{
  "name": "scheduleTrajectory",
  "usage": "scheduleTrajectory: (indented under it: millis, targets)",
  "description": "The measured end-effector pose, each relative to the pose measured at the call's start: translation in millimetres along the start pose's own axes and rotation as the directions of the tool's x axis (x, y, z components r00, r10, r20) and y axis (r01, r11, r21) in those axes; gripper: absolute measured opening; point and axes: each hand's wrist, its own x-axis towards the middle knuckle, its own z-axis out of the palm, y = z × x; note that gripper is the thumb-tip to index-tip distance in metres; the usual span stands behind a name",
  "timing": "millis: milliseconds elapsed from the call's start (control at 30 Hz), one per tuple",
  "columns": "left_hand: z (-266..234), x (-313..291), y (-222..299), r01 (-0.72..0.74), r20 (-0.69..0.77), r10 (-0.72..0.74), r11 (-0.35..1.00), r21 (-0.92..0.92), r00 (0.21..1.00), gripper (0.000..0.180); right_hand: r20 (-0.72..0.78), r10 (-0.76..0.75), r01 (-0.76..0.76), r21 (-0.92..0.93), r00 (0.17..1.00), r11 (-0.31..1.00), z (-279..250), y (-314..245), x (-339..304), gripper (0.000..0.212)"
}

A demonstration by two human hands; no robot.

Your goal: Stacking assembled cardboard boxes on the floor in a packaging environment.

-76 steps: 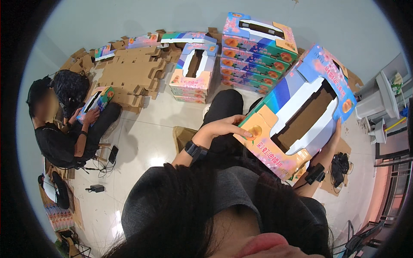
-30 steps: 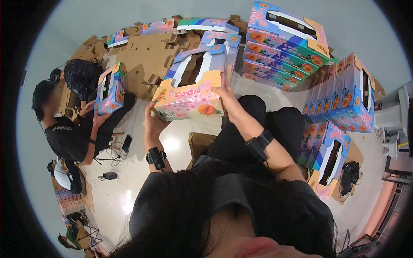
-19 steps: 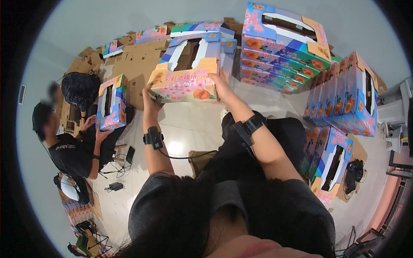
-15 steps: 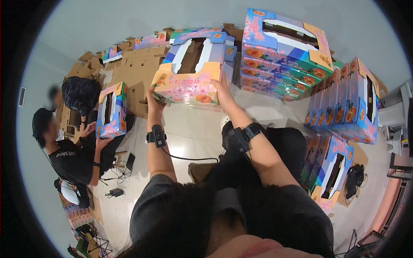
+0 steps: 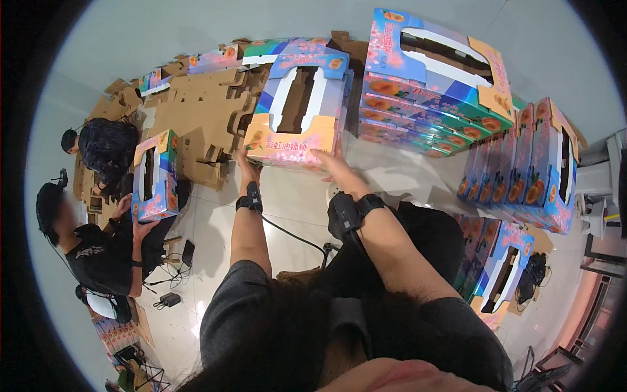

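A printed cardboard fruit carton (image 5: 277, 149), blue, white and orange with a long opening in its top, is held between my two hands in front of me. My left hand (image 5: 249, 164) grips its near left corner, fingers partly hidden by the carton. At the near right corner, my right hand (image 5: 333, 165) presses along the side with the thumb on the front face. Behind and beneath it, similar printed cardboard shows, but whether the carton rests on it I cannot tell.
A tall stack of matching cartons (image 5: 428, 98) stands to the right, with an upright row (image 5: 516, 166) beside it and more cartons (image 5: 499, 268) nearer me. Flat brown cardboard (image 5: 196, 104) lies at the back left. At left, a co-worker (image 5: 98, 251) holds another carton (image 5: 155, 175).
The held carton has tipped and lowered, so less of its front face shows. My hands have moved with it, still on its near corners. The whole view has shifted slightly.
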Motion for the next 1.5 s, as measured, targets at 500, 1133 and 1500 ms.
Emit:
scheduleTrajectory:
  millis: [500, 1133, 1500]
  targets:
    - [-12, -5, -31, -0.146, -0.09, 0.156, 0.983, 0.11, 0.984, 0.081, -0.097, 0.153, -0.166, -0.137, 0.983, 0.977, 5, 23, 10, 0.109]
    - [-31, -86, -89, 0.582, -0.193, -0.571, 0.813, 0.003, 0.798, 0.045, -0.325, 0.111, -0.265, -0.481, 0.939, 0.836, -3, 8, -13, 0.111]
    - [-62, -159, -25, 0.391, 0.113, -0.391, 0.92, 0.016, 0.914, 0.072, -0.131, -0.334, 0.315, -0.146, 0.933, 0.938, -35, 9, -118, 0.046]
